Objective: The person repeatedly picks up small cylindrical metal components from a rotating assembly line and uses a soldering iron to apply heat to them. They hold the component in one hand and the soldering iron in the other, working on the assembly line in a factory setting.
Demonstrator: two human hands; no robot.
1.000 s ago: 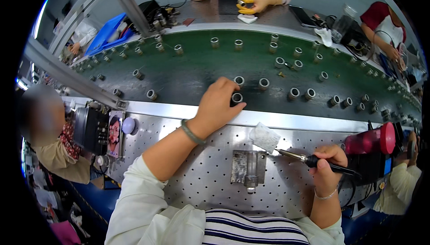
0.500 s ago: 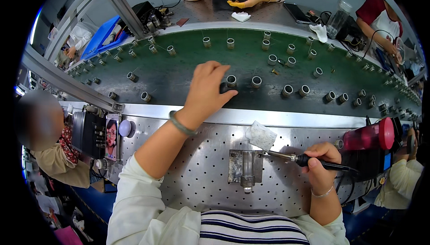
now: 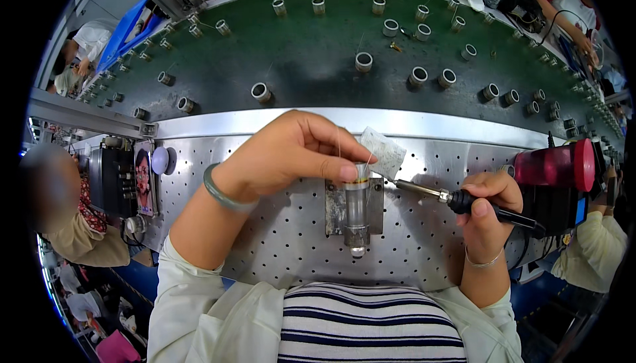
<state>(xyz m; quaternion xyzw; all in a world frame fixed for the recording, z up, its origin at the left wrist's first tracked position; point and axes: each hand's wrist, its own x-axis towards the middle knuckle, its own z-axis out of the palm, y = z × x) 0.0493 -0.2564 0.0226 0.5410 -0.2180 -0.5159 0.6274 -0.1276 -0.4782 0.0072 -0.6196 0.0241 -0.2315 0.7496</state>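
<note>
My left hand is closed, thumb and fingers pinching a small metal cylinder at the far end of a clear-looking cylindrical holder. This holder lies on a worn metal plate on the bench. Thin wires stand up near the fingertips. My right hand grips a soldering iron by its black handle. Its tip points left, close to the near corner of a grayish-white pad and just right of the cylinder. Fingers partly hide the cylinder.
Beyond the perforated metal bench runs a dark green belt carrying several metal cylinders. A metal rail separates them. A pink container stands right, a black box left. Other people sit at both sides.
My left hand has come back from the belt toward me, bringing a small metal cylinder to the holder. My right hand keeps the soldering iron near the pad. The view has tilted down.
</note>
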